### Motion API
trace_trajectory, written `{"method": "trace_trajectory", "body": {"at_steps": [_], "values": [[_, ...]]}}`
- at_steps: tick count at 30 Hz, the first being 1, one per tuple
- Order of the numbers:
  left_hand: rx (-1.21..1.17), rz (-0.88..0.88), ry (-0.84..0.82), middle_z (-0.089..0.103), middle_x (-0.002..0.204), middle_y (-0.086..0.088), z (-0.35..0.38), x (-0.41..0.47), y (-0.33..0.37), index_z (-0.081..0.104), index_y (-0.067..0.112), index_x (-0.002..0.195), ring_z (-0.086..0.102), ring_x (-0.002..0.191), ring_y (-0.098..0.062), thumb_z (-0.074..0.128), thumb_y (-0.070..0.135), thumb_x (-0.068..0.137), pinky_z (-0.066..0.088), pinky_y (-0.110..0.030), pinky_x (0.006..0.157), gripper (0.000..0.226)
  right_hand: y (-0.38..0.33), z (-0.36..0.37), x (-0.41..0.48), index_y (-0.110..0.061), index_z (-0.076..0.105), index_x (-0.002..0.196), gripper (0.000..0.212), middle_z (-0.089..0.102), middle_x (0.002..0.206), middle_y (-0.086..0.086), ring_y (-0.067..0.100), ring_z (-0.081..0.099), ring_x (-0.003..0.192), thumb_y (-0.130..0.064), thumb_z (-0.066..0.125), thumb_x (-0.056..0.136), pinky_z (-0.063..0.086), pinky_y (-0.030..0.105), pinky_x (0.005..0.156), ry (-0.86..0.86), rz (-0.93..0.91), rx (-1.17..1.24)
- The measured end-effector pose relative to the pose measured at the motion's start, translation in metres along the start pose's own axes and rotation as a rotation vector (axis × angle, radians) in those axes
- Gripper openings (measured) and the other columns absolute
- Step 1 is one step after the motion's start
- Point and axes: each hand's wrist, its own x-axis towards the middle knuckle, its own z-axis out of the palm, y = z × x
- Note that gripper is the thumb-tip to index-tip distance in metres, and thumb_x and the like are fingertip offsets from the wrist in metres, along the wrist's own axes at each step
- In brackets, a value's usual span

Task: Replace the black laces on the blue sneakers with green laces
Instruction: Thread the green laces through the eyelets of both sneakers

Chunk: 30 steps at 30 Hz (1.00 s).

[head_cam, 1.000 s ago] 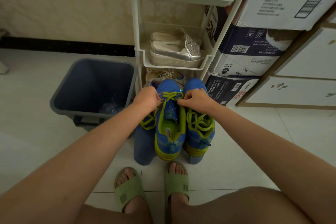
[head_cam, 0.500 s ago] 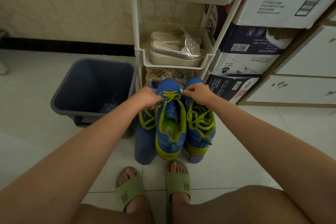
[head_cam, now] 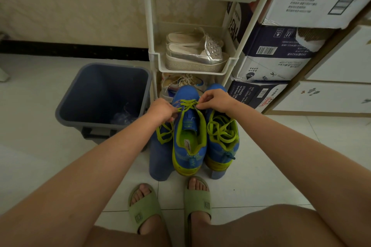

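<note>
Pinching the green lace (head_cam: pixel 187 104) at the toe-end eyelets, my left hand (head_cam: pixel 162 109) and right hand (head_cam: pixel 215 100) fingers clamped on it, blue sneaker (head_cam: pixel 189 146) resting mid-stool (head_cam: pixel 160 162), heel toward me, likely to draw the crossing snug.

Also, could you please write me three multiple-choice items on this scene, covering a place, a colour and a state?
1. Where is the bin relative to the sneakers?
A) to their left
B) to their right
C) on top of them

2. What colour are the slides?
A) red
B) green
C) black

3. What are the left hand and right hand doing?
A) hanging idle
B) lifting the bin
C) pinching the lace

Answers:
1 A, the bin stands left of the sneakers.
2 B, both slides are pale green.
3 C, both hands pinch the green lace near one sneaker's toe.
</note>
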Motion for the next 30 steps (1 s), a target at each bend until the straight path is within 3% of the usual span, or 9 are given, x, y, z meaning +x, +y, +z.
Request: {"method": "trace_trajectory", "body": {"at_steps": [4, 11, 15, 17, 19, 22, 25, 27, 30], "values": [[-0.114, -0.041, 0.006, 0.057, 0.068, -0.003, 0.002, -0.001, 0.001, 0.058, 0.001, 0.092, 0.042, 0.021, 0.000, 0.052, 0.013, 0.097, 0.025, -0.009, 0.026, 0.014, -0.002, 0.001, -0.002, -0.027, 0.062, 0.069, 0.020, 0.065, 0.073, -0.012, 0.009, 0.061, 0.084, -0.018, 0.080, 0.073, 0.032, 0.049, 0.109, 0.013, -0.048, 0.022], [-0.174, -0.090, -0.018, 0.059, 0.071, -0.002, -0.002, 0.004, -0.002, 0.057, 0.004, 0.096, 0.044, 0.024, 0.001, 0.050, 0.011, 0.096, 0.023, -0.007, 0.028, 0.010, -0.001, 0.003, -0.005, -0.026, 0.061, 0.073, 0.020, 0.063, 0.081, -0.007, 0.011, 0.058, 0.083, -0.012, 0.075, 0.077, 0.049, 0.035, 0.089, 0.044, -0.150, 0.006], [-0.200, -0.100, -0.011, 0.059, 0.070, -0.003, 0.001, 0.007, -0.005, 0.049, -0.002, 0.128, 0.043, 0.024, 0.001, 0.050, 0.011, 0.097, 0.022, -0.007, 0.028, 0.034, -0.006, 0.004, -0.003, -0.019, 0.063, 0.076, 0.017, 0.062, 0.080, -0.007, 0.012, 0.058, 0.086, -0.004, 0.069, 0.081, 0.045, 0.022, 0.082, -0.024, -0.135, 0.034], [-0.201, -0.100, -0.012, 0.059, 0.071, -0.003, 0.002, 0.007, -0.006, 0.046, -0.002, 0.132, 0.045, 0.025, 0.001, 0.049, 0.010, 0.097, 0.022, -0.007, 0.029, 0.037, -0.008, 0.005, 0.001, -0.027, 0.063, 0.072, 0.021, 0.063, 0.081, -0.009, 0.016, 0.057, 0.095, -0.009, 0.069, 0.081, 0.045, 0.029, 0.092, -0.027, -0.113, -0.020], [-0.213, -0.112, -0.026, 0.059, 0.072, -0.003, 0.000, 0.005, -0.005, 0.049, -0.002, 0.130, 0.046, 0.025, 0.000, 0.046, 0.009, 0.098, 0.022, -0.007, 0.028, 0.034, -0.009, 0.006, 0.002, -0.027, 0.064, 0.073, 0.017, 0.062, 0.080, -0.011, 0.014, 0.057, 0.092, -0.013, 0.067, 0.083, 0.045, 0.034, 0.094, -0.049, -0.103, -0.054], [-0.237, -0.134, -0.049, 0.059, 0.071, -0.005, -0.003, 0.003, -0.003, 0.050, -0.002, 0.126, 0.046, 0.024, -0.001, 0.040, 0.007, 0.100, 0.019, -0.008, 0.028, 0.029, -0.013, 0.006, 0.000, -0.015, 0.066, 0.084, 0.003, 0.064, 0.087, -0.006, 0.005, 0.056, 0.079, -0.015, 0.064, 0.086, 0.046, 0.024, 0.081, -0.117, -0.111, -0.048], [-0.234, -0.142, -0.062, 0.064, 0.060, -0.002, -0.006, 0.000, -0.002, 0.055, 0.004, 0.099, 0.045, 0.025, -0.001, 0.040, 0.008, 0.100, 0.018, -0.008, 0.030, 0.016, -0.014, 0.006, 0.001, -0.017, 0.070, 0.088, 0.010, 0.068, 0.095, -0.005, 0.009, 0.060, 0.090, -0.026, 0.070, 0.083, 0.045, 0.024, 0.086, -0.104, -0.142, -0.121], [-0.202, -0.123, -0.067, 0.065, 0.051, 0.002, -0.007, -0.002, -0.002, 0.055, 0.006, 0.089, 0.045, 0.025, 0.000, 0.041, 0.009, 0.100, 0.019, -0.008, 0.030, 0.018, -0.014, 0.004, 0.001, -0.015, 0.072, 0.090, 0.012, 0.068, 0.094, -0.004, 0.004, 0.060, 0.084, -0.024, 0.071, 0.083, 0.044, 0.014, 0.077, -0.123, -0.163, -0.163], [-0.130, -0.097, -0.073, 0.066, 0.075, -0.001, -0.010, -0.006, -0.001, 0.056, 0.006, 0.092, 0.044, 0.025, 0.001, 0.043, 0.011, 0.100, 0.022, -0.008, 0.031, 0.016, -0.017, 0.004, 0.000, -0.012, 0.075, 0.088, 0.011, 0.069, 0.088, -0.001, 0.002, 0.057, 0.078, -0.020, 0.072, 0.082, 0.044, 0.020, 0.078, -0.082, -0.236, -0.250]]}}
